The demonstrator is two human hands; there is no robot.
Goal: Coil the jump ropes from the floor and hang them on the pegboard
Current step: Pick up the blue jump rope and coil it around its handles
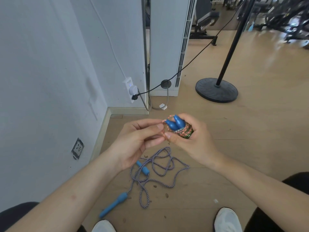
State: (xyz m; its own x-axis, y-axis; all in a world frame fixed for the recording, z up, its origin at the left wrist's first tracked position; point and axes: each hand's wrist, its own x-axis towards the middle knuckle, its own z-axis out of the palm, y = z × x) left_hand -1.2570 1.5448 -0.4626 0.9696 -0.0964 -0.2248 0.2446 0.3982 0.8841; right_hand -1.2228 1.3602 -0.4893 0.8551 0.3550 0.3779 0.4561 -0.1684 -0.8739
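Coiled jump rope (184, 132), pink-green cord, is held above the floor (234, 156). Coil and its two dark blue handles (175, 124) are clamped together in the right grip (192, 141), fingers curled round them. A loose strand of the same cord is pinched in the left grip (133, 143), thumb against fingertips, just beside the handles. Second jump rope (160, 171), purple-white with light blue handles (113, 206), is seen tangled on the floor near its left edge by the skirting, ahead of two white shoes (227, 220).
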